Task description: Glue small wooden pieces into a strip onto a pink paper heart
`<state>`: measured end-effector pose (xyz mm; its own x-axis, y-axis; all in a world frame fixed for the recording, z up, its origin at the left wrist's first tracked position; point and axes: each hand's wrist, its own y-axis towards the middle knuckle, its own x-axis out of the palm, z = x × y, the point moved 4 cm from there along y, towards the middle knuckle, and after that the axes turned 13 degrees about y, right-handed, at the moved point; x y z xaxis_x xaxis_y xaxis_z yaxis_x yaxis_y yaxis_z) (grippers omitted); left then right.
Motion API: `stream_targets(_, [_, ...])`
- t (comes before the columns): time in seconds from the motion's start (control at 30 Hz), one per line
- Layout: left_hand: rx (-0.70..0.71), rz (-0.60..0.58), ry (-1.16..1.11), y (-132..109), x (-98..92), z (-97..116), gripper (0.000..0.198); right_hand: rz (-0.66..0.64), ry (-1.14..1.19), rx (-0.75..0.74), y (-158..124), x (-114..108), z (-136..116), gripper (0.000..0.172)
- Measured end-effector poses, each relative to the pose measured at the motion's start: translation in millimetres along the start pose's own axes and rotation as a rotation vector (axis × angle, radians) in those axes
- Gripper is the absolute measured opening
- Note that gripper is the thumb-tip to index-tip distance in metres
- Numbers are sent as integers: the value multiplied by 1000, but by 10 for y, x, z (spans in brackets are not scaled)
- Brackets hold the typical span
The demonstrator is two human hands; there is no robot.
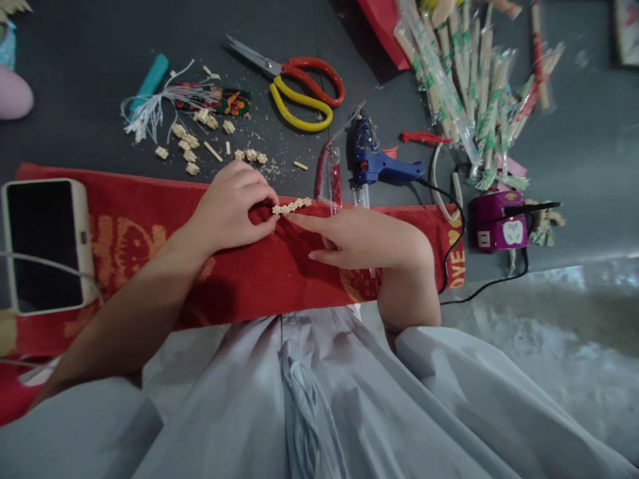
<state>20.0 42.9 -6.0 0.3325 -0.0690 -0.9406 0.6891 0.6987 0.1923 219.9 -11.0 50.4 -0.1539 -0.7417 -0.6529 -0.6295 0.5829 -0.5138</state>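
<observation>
A: Looking through the head view, doing what with the left hand [232, 206]?

B: Pinching the left end of a short, knobbly wooden strip [295, 205] between thumb and forefinger, and curling the other fingers toward the far side.

A: And with the right hand [352, 236]?

B: Pointing the forefinger left at the near edge of the strip, touching or almost touching; not being able to tell which. Holding the thumb apart from that forefinger, on the near side.

A: Finding the strip where?

B: Lying over the far edge of a red towel [279, 279], between both hands, and slanting slightly toward the far right.

A: Seeing what beyond the towel?

B: Seeing small wooden pieces [188, 141] lying loose on the dark table [200, 33], with white threads [157, 103], a teal stick [156, 74] and a flowered cloth [234, 102] lying farther off. Also spotting scissors [285, 68], pointing to the far left.

A: And over to the right?

B: Noticing a blue glue gun [372, 159] lying just beyond the towel, a purple plug box [492, 219] sitting farther right, and wrapped chopsticks [472, 73] piling up at the far right.

A: And to the left?

B: Seeing a phone [47, 219] resting on the towel, with a pale cable [50, 264] crossing over.
</observation>
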Motion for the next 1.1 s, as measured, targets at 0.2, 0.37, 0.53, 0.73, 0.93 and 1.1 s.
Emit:
stream_targets(0.2, [-22,-48,-1,-1,4,-7,16,7,30,34,-15,-6,25,81])
stream_targets(0.37, [-17,-65,16,5,-9,-2,18,18,71,61,-33,-46,67,80])
stream_targets(0.53, [-2,-63,31,4,-9,-5,21,28,102,100,-59,-96,102,78])
stream_targets(0.73, [1,-76,68,8,1,-7,23,77,108,144,-88,-120,173,76])
stream_targets(0.93, [0,-100,75,9,10,-18,18,114,126,112,-106,-131,214,72])
stream_targets(1.1, [-3,-99,89,2,11,-12,18,113,136,119,-113,-135,226,70])
